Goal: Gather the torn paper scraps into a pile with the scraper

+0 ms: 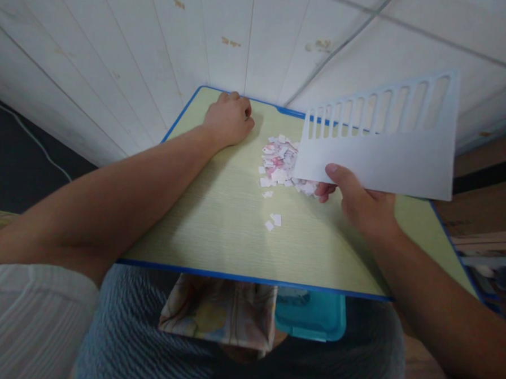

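Note:
My right hand (360,203) grips a white flat panel (373,153) by its lower edge, with the thumb on the near face and the fingers behind. A row of tall slots runs along the panel's upper part. Behind its left end lies a heap of small white and pinkish paper scraps (280,160), partly covered by the panel and my fingertips. My left hand (229,117) rests at the far left of the pale yellow table (230,222), its fingers curled in and nothing visible in them. A few loose paper bits (276,219) lie nearer to me.
A blue rim (252,278) edges the table. White plank wall (227,35) rises behind it, crossed by a grey cable (341,47). Below the front edge, a patterned cloth pouch (221,312) and a turquoise plastic container (314,317) sit at my lap. Shelving stands at the right.

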`<state>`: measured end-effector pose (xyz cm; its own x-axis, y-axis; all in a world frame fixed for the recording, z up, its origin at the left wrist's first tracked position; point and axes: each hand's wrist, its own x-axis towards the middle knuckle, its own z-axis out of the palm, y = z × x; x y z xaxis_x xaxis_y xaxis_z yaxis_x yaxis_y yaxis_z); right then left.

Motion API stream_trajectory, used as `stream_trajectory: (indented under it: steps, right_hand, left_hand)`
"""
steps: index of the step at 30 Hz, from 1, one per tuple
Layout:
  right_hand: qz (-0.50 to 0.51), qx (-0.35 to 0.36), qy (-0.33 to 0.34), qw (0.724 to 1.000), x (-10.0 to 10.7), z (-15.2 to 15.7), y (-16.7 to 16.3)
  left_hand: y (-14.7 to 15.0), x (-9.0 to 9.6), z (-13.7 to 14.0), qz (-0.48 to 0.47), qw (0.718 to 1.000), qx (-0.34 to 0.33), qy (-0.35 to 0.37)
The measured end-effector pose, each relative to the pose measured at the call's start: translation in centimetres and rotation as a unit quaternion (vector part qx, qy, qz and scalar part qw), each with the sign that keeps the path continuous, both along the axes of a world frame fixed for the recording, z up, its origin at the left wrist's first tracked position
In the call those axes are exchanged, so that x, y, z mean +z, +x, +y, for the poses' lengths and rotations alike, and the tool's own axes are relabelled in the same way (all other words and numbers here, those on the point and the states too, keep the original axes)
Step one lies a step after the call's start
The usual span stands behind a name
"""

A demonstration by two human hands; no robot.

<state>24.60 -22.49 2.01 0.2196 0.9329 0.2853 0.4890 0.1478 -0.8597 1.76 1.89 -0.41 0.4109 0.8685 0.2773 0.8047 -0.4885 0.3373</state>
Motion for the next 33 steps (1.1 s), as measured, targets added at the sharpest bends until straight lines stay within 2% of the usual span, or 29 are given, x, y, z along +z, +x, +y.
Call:
stream_trajectory:
  steps: [4, 10, 19, 27, 33]
  right_hand:
    - [-0.011, 0.005, -0.037, 0.999, -0.2, 0.2, 0.1]
    - [-0.03, 0.009, -0.089, 0.995, -0.3, 0.3, -0.4]
    - [-0.044, 0.015, -0.094, 0.994, 0.4, -0.5, -0.2]
    - [-0.034, 0.11, -0.106, 0.988, 0.5, -1.4, -0.9]
    - [0.018, 0.094, -0.084, 0.992, 0.5, -1.6, -1.2]
  left_hand:
    - [-0.1, 0.1, -0.1, -0.001, 1.0, -0.008, -0.019]
    - [0.1, 0.2, -0.3, 0.036, 0.999, 0.011, -0.002]
    - [0.0, 0.1, 0.0, -0.006, 0.999, -0.002, -0.035]
    - [0.0, 0.1, 0.0, 0.008, 1.0, 0.004, -0.018]
    - [0.0, 0.1, 0.0, 0.012, 1.0, 0.003, -0.005]
